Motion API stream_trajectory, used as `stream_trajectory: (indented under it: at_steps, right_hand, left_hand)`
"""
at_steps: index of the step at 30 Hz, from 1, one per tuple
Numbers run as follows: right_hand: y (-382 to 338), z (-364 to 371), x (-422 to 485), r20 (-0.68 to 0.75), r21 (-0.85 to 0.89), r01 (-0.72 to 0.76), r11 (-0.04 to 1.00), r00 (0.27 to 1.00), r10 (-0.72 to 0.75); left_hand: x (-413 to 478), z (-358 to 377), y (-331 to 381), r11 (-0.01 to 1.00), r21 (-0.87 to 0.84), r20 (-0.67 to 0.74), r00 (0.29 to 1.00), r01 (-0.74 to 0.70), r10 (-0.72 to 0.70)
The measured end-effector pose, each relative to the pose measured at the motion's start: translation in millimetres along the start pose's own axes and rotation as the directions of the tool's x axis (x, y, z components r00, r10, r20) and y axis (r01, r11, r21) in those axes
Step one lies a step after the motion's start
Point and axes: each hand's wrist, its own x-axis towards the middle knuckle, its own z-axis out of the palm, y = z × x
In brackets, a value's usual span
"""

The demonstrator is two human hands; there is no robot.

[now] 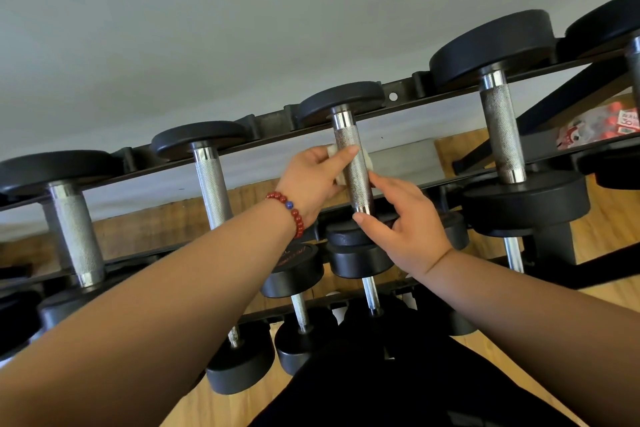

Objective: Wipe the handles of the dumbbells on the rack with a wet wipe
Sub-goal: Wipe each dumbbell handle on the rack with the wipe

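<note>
left hand [310,180] curled, pinching wet wipe [331,151] round knurled handle [354,163] | right hand [407,230] at 5 o'clock: loosely open, fingertips touching handle | risk: knurling could snag, tear wipe

Wide gaps flank the middle handle [356,184] — rack rails [270,125] and black heads [341,99] close both ends.
</note>
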Motion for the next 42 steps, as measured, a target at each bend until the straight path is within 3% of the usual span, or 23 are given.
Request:
stream_trajectory:
  at_steps: [5, 12, 17, 22, 27, 31, 36, 42]
  right_hand:
    - [4, -3, 0, 0.049, 0.003, 0.035, 0.999, 0.998, -0.035]
    - [8, -1, 0, 0.030, -0.012, 0.037, 0.999, 0.999, -0.036]
    - [8, -1, 0, 0.033, 0.000, 0.028, 1.000, 0.999, -0.027]
    - [9, 0, 0, 0.010, -0.003, 0.018, 1.000, 1.000, -0.018]
    - [8, -1, 0, 0.018, -0.006, 0.002, 1.000, 1.000, -0.002]
    - [9, 0, 0, 0.011, -0.002, 0.011, 1.000, 1.000, -0.011]
    - [8, 0, -1, 0.005, -0.002, 0.005, 1.000, 1.000, -0.005]
    - [9, 1, -1, 0.001, -0.002, 0.009, 1.000, 1.000, -0.009]
  left_hand:
    - [7, 1, 17, 0.995, -0.095, -0.018, 0.999, -0.041, 0.039]
    - [-6, 0, -2, 1.000, 0.016, 0.021, 1.000, 0.004, -0.005]
    - [1, 6, 10, 0.990, -0.139, -0.022, 1.000, -0.015, 0.012]
    - [-11, 7, -7, 0.996, -0.070, -0.011, 0.999, 0.051, -0.052]
    - [0, 7, 16, 0.985, -0.173, -0.056, 0.998, -0.028, 0.018]
    - [-7, 8, 1, 1.000, -0.008, -0.075, 0.997, -0.027, 0.026]
    - [-3, 6, 9, 0.994, -0.026, -0.133, 0.986, -0.105, 0.101]
    - [-17, 11, -9, 0.988, 0.082, -0.189, 0.972, -0.127, 0.141]
